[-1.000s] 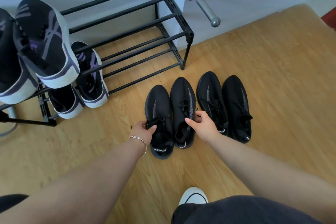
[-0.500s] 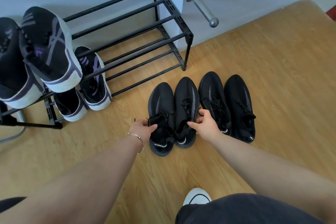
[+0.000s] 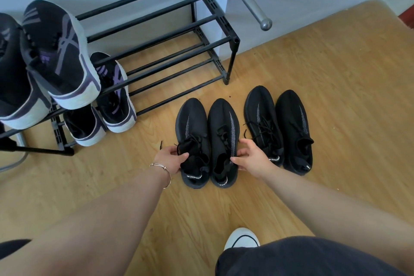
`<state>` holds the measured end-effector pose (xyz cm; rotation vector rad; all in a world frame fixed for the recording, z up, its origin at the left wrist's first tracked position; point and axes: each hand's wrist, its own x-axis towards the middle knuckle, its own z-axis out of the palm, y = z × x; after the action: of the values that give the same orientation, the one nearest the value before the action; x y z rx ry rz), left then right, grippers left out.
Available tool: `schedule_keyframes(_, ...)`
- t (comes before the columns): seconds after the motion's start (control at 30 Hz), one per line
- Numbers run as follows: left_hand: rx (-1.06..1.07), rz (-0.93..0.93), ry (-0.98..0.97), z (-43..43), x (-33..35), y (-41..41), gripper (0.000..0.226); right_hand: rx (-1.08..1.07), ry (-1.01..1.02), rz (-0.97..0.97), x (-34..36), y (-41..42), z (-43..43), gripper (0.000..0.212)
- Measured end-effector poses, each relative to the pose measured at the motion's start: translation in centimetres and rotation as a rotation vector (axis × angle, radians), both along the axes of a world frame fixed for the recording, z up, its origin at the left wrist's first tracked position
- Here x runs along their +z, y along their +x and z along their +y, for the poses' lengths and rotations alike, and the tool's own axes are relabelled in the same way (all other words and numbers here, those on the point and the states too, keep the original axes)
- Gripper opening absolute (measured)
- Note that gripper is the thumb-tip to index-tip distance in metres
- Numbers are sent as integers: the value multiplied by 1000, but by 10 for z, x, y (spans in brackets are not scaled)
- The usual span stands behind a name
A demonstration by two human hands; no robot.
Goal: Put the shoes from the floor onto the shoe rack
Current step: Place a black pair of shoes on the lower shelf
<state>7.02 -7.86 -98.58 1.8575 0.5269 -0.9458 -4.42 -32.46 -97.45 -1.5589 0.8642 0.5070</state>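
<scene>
Several black knit sneakers stand side by side on the wooden floor, toes toward the black metal shoe rack point(image 3: 170, 29). My left hand point(image 3: 170, 159) grips the collar of the leftmost sneaker point(image 3: 192, 125). My right hand point(image 3: 251, 159) pinches the side of the second sneaker point(image 3: 224, 125) near its opening. The other pair, a third sneaker point(image 3: 261, 116) and a fourth sneaker point(image 3: 293, 123), stands untouched to the right. Both held shoes rest on the floor.
Black-and-purple sneakers with white soles point(image 3: 60, 56) fill the rack's left end on both tiers; its right half holds bare bars. A metal door stopper point(image 3: 253, 4) juts from the wall by the rack. My white shoe point(image 3: 242, 237) is near the bottom edge.
Both hands have closed more firmly on the left pair, which shifted slightly left and apart from the right pair. The view tilted a little.
</scene>
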Motion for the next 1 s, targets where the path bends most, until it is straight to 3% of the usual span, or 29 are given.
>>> schedule_keyframes(0.3,175,-39,-129,7,14,2,19,20,-35,-101,13,17,-6,81)
schedule_keyframes(0.6,302,-78,-169,0,23,48,31,124,-88,-146,32,99,-15,78)
schedule_keyframes(0.77,355,-87,-138,-12,25,76,10,157,-136,-177,34,143,-22,71)
schedule_keyframes(1.0,346,-112,-53,-18,25,97,12,199,-165,-212,19,166,-25,64)
